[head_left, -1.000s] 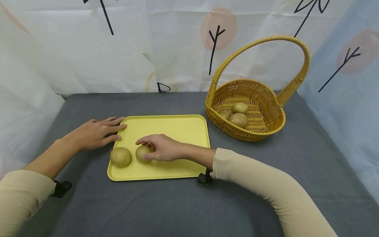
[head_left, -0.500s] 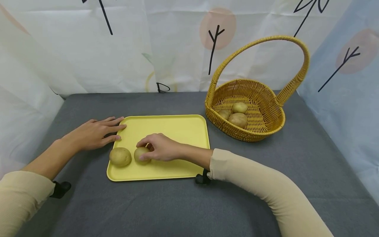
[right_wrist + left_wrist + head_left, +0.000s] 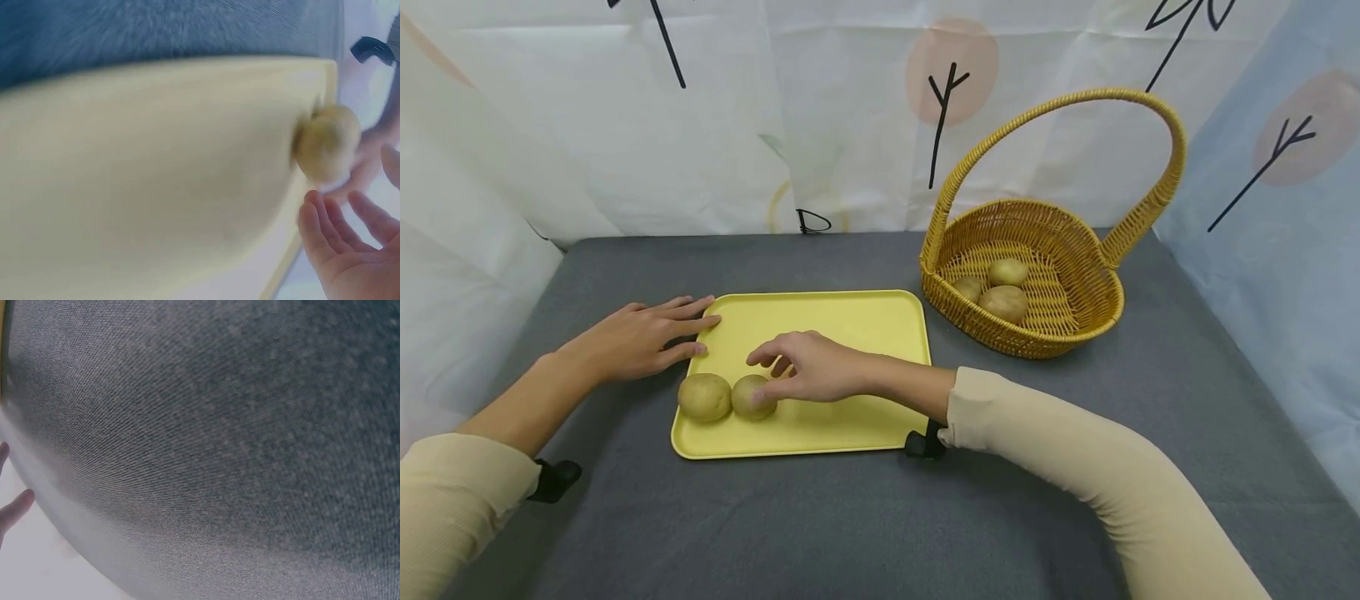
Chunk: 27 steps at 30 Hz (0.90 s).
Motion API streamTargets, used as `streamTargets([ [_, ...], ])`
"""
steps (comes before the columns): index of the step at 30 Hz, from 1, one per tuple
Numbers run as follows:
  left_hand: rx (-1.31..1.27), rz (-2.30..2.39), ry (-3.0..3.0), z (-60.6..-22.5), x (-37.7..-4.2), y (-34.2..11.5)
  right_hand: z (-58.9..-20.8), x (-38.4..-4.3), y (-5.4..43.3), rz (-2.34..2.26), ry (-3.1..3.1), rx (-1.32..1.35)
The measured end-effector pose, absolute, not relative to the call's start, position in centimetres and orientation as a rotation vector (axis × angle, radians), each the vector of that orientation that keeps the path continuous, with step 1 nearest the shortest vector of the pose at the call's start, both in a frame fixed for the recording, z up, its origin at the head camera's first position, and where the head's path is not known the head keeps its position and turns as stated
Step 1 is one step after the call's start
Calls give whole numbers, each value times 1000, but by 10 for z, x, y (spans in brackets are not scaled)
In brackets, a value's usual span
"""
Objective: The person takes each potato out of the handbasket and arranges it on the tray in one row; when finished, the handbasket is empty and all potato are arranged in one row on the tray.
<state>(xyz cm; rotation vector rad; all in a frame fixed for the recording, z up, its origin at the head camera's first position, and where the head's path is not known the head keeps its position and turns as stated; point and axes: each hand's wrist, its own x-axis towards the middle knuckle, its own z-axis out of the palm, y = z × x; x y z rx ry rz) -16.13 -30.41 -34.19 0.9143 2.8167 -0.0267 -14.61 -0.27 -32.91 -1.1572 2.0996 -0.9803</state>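
Note:
Two potatoes lie side by side near the left end of the yellow tray [image 3: 850, 425]. The left-hand potato [image 3: 703, 398] sits by the tray's rim, and the smaller-looking potato [image 3: 745, 403] is close against its right side. Just right of and above this second potato is my right hand [image 3: 820, 368], fingers loosely bent and nothing gripped. In the right wrist view, a gap shows between my right hand [image 3: 356, 244] and the blurred potatoes [image 3: 326, 147]. My left hand [image 3: 643, 337] rests with fingers spread, its fingertips on the tray's left edge.
A wicker basket [image 3: 992, 335] with a tall arched handle [image 3: 1060, 104] stands right of the tray, holding a large potato [image 3: 1003, 305] and two smaller ones. Dark grey cloth [image 3: 820, 525] covers the table, with patterned white hangings [image 3: 850, 117] behind it.
My right hand has pushed the second potato left, up to the other potato, then let it go and lifted slightly. The left hand has stayed in place.

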Motion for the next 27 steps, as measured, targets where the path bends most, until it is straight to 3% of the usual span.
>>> streamTargets([
  [18, 921, -24, 2807, -341, -161, -305, -250, -194, 163, -926, 2272, -1022],
  [27, 937, -18, 2817, -342, -161, -304, -240, -234, 237, -919, 2442, -661],
])
